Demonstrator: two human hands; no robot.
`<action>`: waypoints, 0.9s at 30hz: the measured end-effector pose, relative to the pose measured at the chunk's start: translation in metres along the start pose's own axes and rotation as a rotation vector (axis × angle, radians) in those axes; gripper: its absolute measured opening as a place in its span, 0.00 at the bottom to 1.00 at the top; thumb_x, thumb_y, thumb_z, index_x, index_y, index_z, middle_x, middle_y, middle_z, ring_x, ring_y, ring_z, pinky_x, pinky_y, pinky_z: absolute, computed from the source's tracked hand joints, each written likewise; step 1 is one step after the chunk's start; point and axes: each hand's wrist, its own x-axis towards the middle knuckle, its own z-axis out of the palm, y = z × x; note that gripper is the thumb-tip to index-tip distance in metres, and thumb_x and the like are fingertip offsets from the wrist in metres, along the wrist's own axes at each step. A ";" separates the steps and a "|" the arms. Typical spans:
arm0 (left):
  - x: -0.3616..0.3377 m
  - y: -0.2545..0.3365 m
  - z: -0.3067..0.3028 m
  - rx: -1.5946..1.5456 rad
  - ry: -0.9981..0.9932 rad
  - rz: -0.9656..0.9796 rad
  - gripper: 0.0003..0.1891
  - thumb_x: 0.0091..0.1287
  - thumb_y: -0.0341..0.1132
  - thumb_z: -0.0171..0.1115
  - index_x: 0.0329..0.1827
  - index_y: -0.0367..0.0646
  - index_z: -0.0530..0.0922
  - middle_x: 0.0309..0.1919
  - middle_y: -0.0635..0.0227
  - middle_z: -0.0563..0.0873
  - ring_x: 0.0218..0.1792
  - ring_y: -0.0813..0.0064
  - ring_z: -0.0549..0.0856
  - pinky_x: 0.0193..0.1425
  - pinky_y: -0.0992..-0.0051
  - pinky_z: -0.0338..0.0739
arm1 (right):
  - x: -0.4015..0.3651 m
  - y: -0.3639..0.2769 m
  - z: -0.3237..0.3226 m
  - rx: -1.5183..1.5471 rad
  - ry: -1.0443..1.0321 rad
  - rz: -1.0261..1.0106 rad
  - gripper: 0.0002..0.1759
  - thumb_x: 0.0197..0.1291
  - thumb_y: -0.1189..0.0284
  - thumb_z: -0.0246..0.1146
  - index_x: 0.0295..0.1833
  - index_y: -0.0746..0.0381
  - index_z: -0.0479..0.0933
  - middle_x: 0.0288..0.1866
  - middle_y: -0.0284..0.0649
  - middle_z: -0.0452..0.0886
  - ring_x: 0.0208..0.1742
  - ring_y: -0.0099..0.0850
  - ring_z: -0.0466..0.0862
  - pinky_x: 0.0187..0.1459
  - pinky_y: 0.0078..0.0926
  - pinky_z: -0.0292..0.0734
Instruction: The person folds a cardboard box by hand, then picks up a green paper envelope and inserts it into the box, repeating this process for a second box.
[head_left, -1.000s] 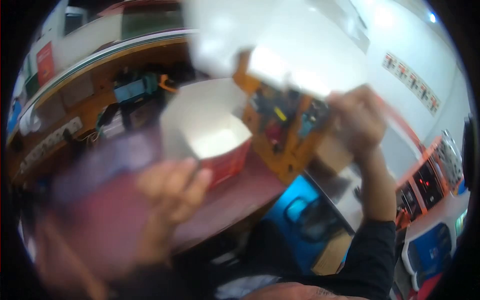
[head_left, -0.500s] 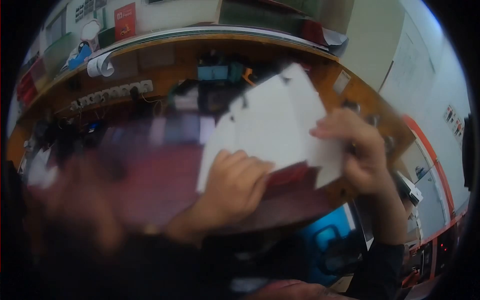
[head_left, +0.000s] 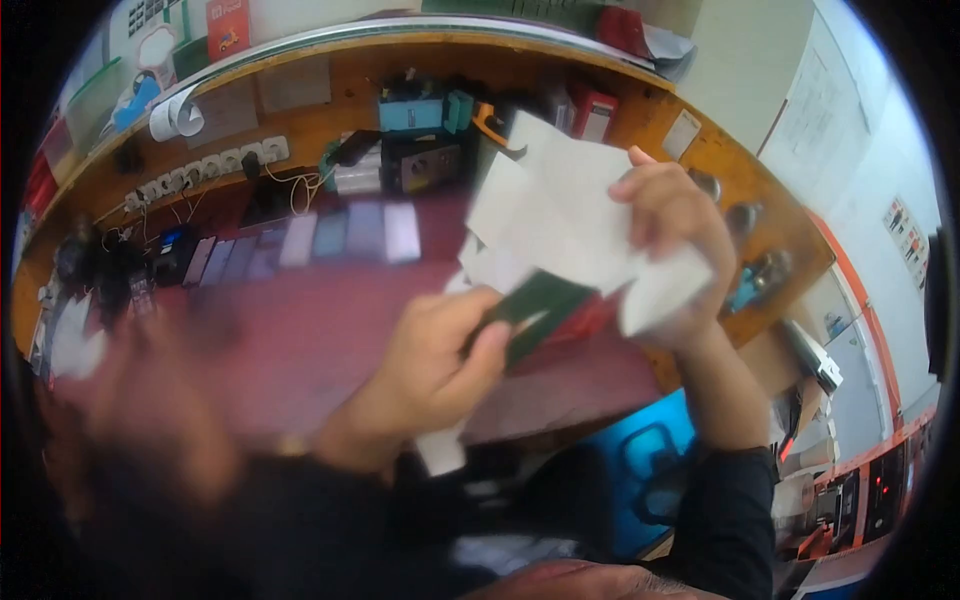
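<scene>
A dark green flat piece (head_left: pixel 545 312) is pinched between the thumb and fingers of my left hand (head_left: pixel 440 350). Beside it, my right hand (head_left: pixel 675 215) grips a large creased white sheet (head_left: pixel 560 205) by its right side. The sheet hangs above the red table (head_left: pixel 330 330), its lower right corner curled beneath my right hand. Something red shows just behind the green piece. Part of the left fingers is hidden behind the green piece.
Several phones (head_left: pixel 365 230) lie in a row along the table's back. Behind them are a blue box (head_left: pixel 411 115), a power strip (head_left: pixel 205 168) and cables. Another person's blurred hand (head_left: pixel 185 400) is at the left. A blue bag (head_left: pixel 650 440) sits below the table edge.
The green piece now shows in my left hand, which has turned. The white sheet has shifted and folded differently, and my right hand has moved slightly up and left.
</scene>
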 end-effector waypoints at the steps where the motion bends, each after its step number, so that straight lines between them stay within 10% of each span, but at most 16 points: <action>1: 0.000 -0.006 -0.005 -0.027 -0.023 0.008 0.07 0.71 0.29 0.56 0.36 0.35 0.79 0.22 0.56 0.78 0.22 0.61 0.80 0.30 0.64 0.73 | 0.001 0.006 0.001 0.067 0.064 -0.041 0.14 0.52 0.80 0.69 0.37 0.54 0.70 0.37 0.34 0.76 0.49 0.36 0.81 0.72 0.46 0.62; 11: -0.001 0.009 -0.033 -0.071 -0.017 -0.041 0.13 0.70 0.37 0.58 0.32 0.35 0.81 0.23 0.55 0.80 0.24 0.59 0.80 0.32 0.64 0.72 | 0.001 0.014 0.034 0.323 0.092 -0.156 0.24 0.56 0.74 0.67 0.56 0.55 0.64 0.37 0.34 0.71 0.38 0.30 0.72 0.55 0.39 0.64; 15: -0.003 0.009 -0.041 0.165 -0.085 0.027 0.10 0.65 0.35 0.61 0.27 0.39 0.78 0.22 0.55 0.78 0.25 0.49 0.77 0.31 0.56 0.69 | 0.012 -0.005 0.047 0.080 -0.076 0.012 0.23 0.46 0.74 0.77 0.51 0.60 0.80 0.42 0.41 0.73 0.43 0.35 0.74 0.48 0.31 0.68; 20: -0.005 0.007 -0.058 0.288 -0.160 0.049 0.08 0.63 0.34 0.62 0.30 0.38 0.81 0.25 0.54 0.80 0.28 0.48 0.79 0.34 0.56 0.69 | 0.026 -0.022 0.055 0.060 -0.525 0.201 0.19 0.55 0.73 0.72 0.54 0.59 0.85 0.61 0.45 0.77 0.63 0.47 0.76 0.64 0.44 0.67; 27: -0.017 0.005 -0.064 0.093 0.216 -0.119 0.15 0.69 0.40 0.61 0.43 0.33 0.85 0.30 0.58 0.86 0.31 0.63 0.83 0.38 0.65 0.74 | -0.010 -0.007 0.092 -0.486 0.202 -0.143 0.24 0.47 0.73 0.76 0.54 0.49 0.88 0.70 0.42 0.73 0.70 0.46 0.69 0.68 0.47 0.65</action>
